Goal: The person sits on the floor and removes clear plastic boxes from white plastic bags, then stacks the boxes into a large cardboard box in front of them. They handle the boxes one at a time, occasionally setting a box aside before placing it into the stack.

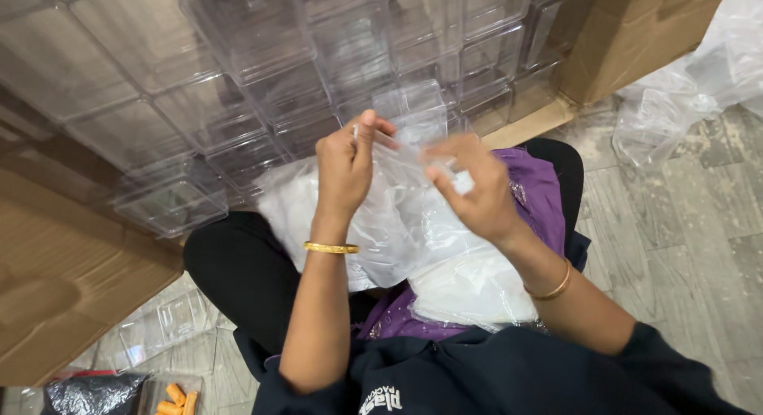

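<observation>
Hands up over lap: left hand [346, 167] and right hand [469, 188] both pinching thin clear bag [405, 200], just below stacked clear boxes [262, 73]. Risk: slippery film tears or slips if tugged unevenly.

Thin clear plastic bag [409, 164]: glossy film, crinkled. Stacked boxes [262, 57]: rigid clear plastic, smooth, shiny. Carton [71, 280]: brown corrugated cardboard, matt, creased. Bangles [331, 247]: polished yellow metal. Lap cloth [536, 188]: purple fabric, slight sheen. Floor [683, 240]: grey planks, matt, scuffed. Loose film [675, 105] on floor: glossy plastic.
</observation>
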`<action>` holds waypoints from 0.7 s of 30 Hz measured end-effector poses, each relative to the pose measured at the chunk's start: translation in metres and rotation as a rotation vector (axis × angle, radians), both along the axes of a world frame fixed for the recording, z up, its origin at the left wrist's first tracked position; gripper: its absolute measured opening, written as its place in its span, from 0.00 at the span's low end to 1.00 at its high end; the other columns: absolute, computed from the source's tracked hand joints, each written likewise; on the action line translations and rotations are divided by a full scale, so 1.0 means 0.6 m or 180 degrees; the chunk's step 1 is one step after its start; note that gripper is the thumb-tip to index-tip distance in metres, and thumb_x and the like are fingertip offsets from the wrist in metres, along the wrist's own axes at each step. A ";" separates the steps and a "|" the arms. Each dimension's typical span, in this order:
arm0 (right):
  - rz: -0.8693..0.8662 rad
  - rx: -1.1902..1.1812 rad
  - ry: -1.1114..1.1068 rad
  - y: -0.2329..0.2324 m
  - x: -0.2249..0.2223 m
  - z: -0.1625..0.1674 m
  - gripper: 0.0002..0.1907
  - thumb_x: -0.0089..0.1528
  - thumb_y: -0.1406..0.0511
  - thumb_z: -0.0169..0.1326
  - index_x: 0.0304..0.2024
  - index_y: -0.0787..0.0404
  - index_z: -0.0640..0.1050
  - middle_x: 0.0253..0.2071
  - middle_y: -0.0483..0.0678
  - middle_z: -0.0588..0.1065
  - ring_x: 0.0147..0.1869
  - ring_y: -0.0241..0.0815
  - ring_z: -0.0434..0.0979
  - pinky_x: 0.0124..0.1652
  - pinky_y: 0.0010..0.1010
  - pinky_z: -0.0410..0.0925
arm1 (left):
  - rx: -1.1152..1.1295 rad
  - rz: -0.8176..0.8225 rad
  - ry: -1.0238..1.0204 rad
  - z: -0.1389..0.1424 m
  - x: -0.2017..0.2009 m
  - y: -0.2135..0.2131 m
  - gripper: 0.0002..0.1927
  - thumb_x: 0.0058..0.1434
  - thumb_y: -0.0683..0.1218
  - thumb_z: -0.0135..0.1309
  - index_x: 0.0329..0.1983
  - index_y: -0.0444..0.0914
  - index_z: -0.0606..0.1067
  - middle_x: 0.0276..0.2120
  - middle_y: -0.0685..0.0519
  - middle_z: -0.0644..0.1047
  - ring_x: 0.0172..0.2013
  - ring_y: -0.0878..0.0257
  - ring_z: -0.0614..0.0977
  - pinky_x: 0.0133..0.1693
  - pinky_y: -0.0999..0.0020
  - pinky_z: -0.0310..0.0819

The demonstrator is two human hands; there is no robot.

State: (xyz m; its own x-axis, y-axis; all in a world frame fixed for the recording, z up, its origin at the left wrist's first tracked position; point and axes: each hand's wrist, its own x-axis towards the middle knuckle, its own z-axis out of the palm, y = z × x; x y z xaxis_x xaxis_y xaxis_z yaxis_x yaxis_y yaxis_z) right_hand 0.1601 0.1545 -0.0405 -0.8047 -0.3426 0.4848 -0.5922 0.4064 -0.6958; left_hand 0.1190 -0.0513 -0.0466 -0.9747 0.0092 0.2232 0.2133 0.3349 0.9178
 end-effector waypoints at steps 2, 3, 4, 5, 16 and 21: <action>-0.0215 -0.0431 -0.0419 -0.004 -0.017 -0.009 0.19 0.63 0.68 0.62 0.55 0.65 0.76 0.52 0.52 0.75 0.56 0.44 0.77 0.54 0.34 0.71 | 0.0038 -0.0002 -0.0229 0.001 0.002 0.006 0.29 0.74 0.60 0.38 0.38 0.36 0.84 0.25 0.55 0.84 0.21 0.69 0.74 0.27 0.71 0.66; -0.0039 -0.0572 -0.0795 -0.009 -0.029 -0.013 0.19 0.62 0.69 0.62 0.55 0.65 0.76 0.51 0.50 0.76 0.54 0.41 0.77 0.54 0.32 0.72 | 0.0108 -0.0024 -0.0294 0.001 0.004 0.006 0.28 0.74 0.59 0.39 0.39 0.37 0.84 0.26 0.55 0.84 0.22 0.70 0.73 0.27 0.72 0.65; 0.0140 -0.0714 -0.1156 -0.013 -0.037 -0.018 0.19 0.62 0.69 0.62 0.55 0.66 0.77 0.50 0.48 0.77 0.53 0.38 0.78 0.53 0.31 0.72 | 0.0174 -0.0048 -0.0346 -0.001 0.004 0.004 0.26 0.74 0.58 0.40 0.39 0.37 0.84 0.26 0.55 0.84 0.23 0.71 0.72 0.28 0.72 0.65; 0.0027 -0.0829 -0.1397 -0.016 -0.041 -0.023 0.16 0.63 0.69 0.61 0.53 0.66 0.78 0.47 0.47 0.79 0.51 0.36 0.78 0.50 0.29 0.72 | 0.0441 -0.0275 -0.0175 -0.003 0.004 -0.002 0.22 0.73 0.56 0.45 0.42 0.36 0.83 0.30 0.55 0.84 0.28 0.71 0.75 0.34 0.73 0.68; 0.0112 -0.2327 -0.1966 -0.012 -0.046 -0.077 0.08 0.67 0.69 0.58 0.46 0.67 0.81 0.42 0.45 0.80 0.45 0.29 0.78 0.49 0.20 0.71 | 0.1600 -0.0665 -0.0849 -0.072 0.015 -0.015 0.19 0.73 0.54 0.54 0.38 0.34 0.81 0.26 0.61 0.68 0.29 0.74 0.63 0.31 0.77 0.55; 0.1017 -0.2802 -0.3440 0.032 -0.039 -0.101 0.19 0.70 0.57 0.57 0.35 0.67 0.82 0.24 0.42 0.71 0.26 0.28 0.66 0.29 0.19 0.62 | 0.2723 -0.1188 -0.1135 -0.073 0.011 -0.053 0.19 0.74 0.58 0.50 0.31 0.42 0.71 0.29 0.57 0.76 0.31 0.71 0.74 0.35 0.75 0.69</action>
State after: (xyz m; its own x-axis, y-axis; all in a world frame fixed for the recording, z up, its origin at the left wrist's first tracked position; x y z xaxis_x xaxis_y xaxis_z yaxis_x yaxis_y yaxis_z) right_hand 0.1370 0.1738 -0.1013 -0.8563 -0.4912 -0.1596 0.3996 -0.4344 -0.8072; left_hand 0.1254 -0.0832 -0.0904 -0.9535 0.3014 -0.0071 -0.1646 -0.5008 0.8498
